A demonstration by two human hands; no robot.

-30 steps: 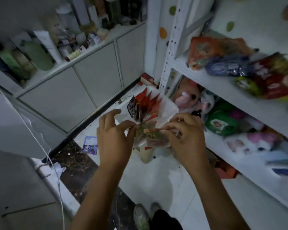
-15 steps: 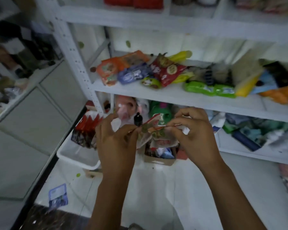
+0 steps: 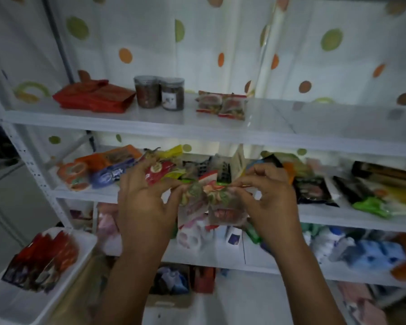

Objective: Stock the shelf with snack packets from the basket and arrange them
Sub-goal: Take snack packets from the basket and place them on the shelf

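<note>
Two snack packets (image 3: 212, 204) are held up in front of the shelf (image 3: 291, 134), level with its middle board. Their top edge is pinched by the left hand (image 3: 145, 202) and the right hand (image 3: 267, 200). Similar packets (image 3: 222, 105) are laid on the shelf's upper board beside two jars (image 3: 159, 92). A white basket (image 3: 14, 306) of red packets (image 3: 42, 261) is seen at the shelf's lower left.

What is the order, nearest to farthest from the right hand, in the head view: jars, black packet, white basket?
1. Black packet, middle shelf, just beside the right hand holding snack packets.
2. Jars, top shelf, up and left.
3. White basket, floor level, far left.
</note>
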